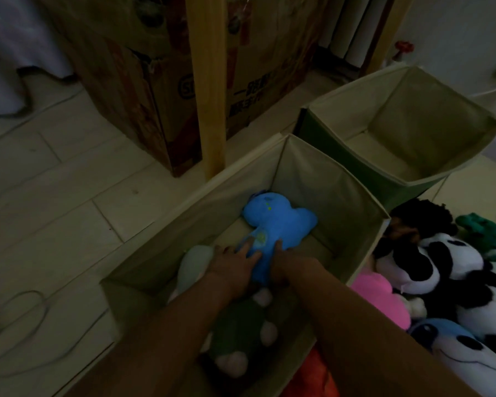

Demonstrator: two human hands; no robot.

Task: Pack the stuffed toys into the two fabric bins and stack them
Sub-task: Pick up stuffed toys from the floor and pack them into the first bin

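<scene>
**Both hands down in the near bin on the blue toy**

Left hand lies flat on the blue toy, fingers stretched out straight over its belly. Right hand is on the toy's other side, fingers pressed along its edge, but it's dim in there and I can't tell whether they curl round it. The toy lies at the bottom of the near bin, head toward the far wall. In with it are a pale toy against the left wall and a dark green toy with pale paws, under the forearms. The second bin stands just behind, toward the right. More toys lie on the floor right of the near bin: a panda, a pink toy, a light blue one.
</scene>
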